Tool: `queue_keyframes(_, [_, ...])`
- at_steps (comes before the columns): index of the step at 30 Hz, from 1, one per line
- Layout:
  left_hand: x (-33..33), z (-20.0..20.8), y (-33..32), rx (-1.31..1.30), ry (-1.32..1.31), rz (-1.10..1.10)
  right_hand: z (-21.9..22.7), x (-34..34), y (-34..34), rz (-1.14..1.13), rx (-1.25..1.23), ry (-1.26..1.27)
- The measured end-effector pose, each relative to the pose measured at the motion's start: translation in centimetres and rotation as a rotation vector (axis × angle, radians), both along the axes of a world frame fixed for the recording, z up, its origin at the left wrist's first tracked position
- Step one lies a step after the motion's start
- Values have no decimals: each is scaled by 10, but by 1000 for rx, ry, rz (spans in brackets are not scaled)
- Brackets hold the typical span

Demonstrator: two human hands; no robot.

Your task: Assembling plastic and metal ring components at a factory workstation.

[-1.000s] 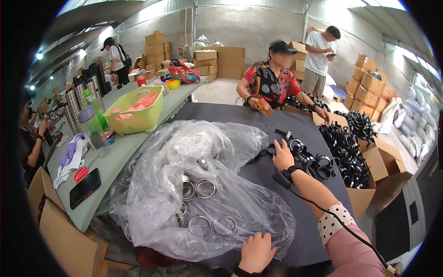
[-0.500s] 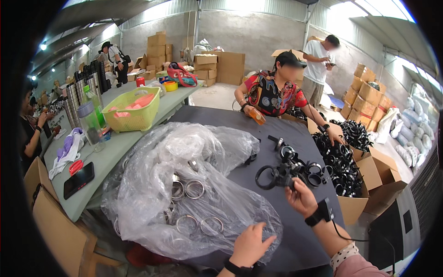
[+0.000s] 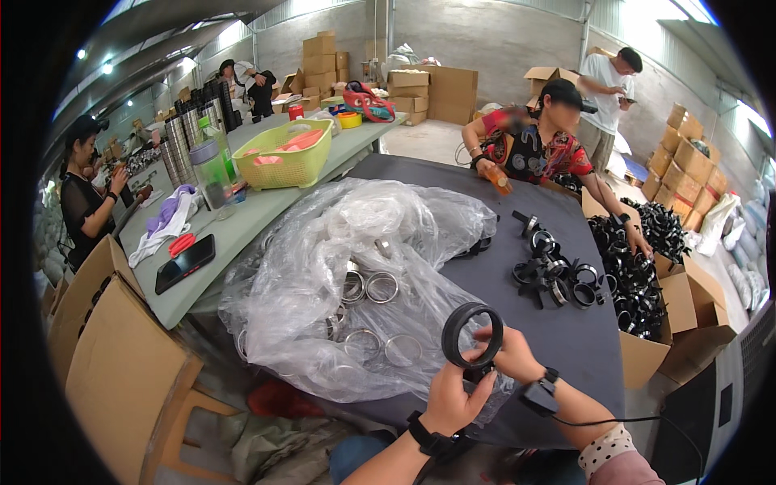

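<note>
A black ring point(image 3: 449, 335) with a short tab at its bottom is held up in front of me over the near edge of the dark table. My left hand point(image 3: 454, 402) pinches it from below, thumb and fingers around the tab. Around the ring's right side curls my right hand point(image 3: 516, 356), its fingertips partly hidden behind the rim. Just left of my hands spreads a large clear plastic bag point(image 3: 307, 242), with several silver metal rings point(image 3: 382, 288) in it. A loose group of similar black rings point(image 3: 558, 293) lies farther right on the table.
Past the table's right edge stands a carton point(image 3: 644, 356) heaped with black rings, where a co-worker point(image 3: 533, 145) reaches in. On the green table at left are a yellow-green basket point(image 3: 279, 174), a phone point(image 3: 186, 263), bottles and a cloth. An open carton point(image 3: 133, 380) stands at lower left.
My right hand has brought a black ring from the group to my left hand, which was empty and spread. Both hands now hold it. The view has shifted left.
</note>
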State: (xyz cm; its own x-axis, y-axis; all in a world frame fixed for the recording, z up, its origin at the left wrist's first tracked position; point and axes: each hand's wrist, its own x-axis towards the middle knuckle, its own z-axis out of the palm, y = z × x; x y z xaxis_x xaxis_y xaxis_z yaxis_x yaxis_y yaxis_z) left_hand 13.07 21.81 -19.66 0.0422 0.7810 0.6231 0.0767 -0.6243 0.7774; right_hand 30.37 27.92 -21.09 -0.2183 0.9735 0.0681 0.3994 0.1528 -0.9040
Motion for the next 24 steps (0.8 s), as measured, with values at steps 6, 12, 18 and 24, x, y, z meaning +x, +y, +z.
queue_keyframes(6, [-36, -6, 12, 16, 0, 207, -55, -85, 60, 361, 640, -411])
queue_keyframes(12, [-56, 17, 30, -292, -579, 150, -22, -97, 35, 182, 619, -505])
queue_keyframes(18, [-38, 16, 28, -532, -589, -27, 30, -5, -16, -56, 655, -628])
queue_keyframes(24, [6, 0, 21, -727, -319, -318, -5, 85, -65, -200, 702, -904])
